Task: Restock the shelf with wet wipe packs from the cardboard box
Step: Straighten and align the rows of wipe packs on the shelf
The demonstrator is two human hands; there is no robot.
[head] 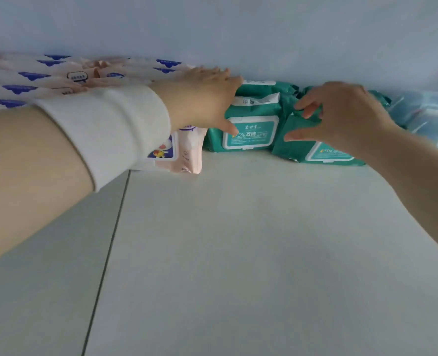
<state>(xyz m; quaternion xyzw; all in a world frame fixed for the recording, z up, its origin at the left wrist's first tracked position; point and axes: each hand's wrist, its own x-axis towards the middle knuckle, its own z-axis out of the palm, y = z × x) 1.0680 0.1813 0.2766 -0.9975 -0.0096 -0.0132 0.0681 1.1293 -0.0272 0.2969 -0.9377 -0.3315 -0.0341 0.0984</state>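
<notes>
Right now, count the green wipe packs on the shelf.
3 for sure: the front pack at the left hand thumb, the upper pack stacked on it, and the tilted pack gripped by the right hand. Green behind may hide more.

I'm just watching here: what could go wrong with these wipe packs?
The right hand pinches a tilted green pack against the neighbouring green pack; it could settle crooked or ride over it. The left hand lies across the stacked packs, and its sleeve partly covers a pink pack in front, which might be dragged forward when the arm withdraws.
</notes>
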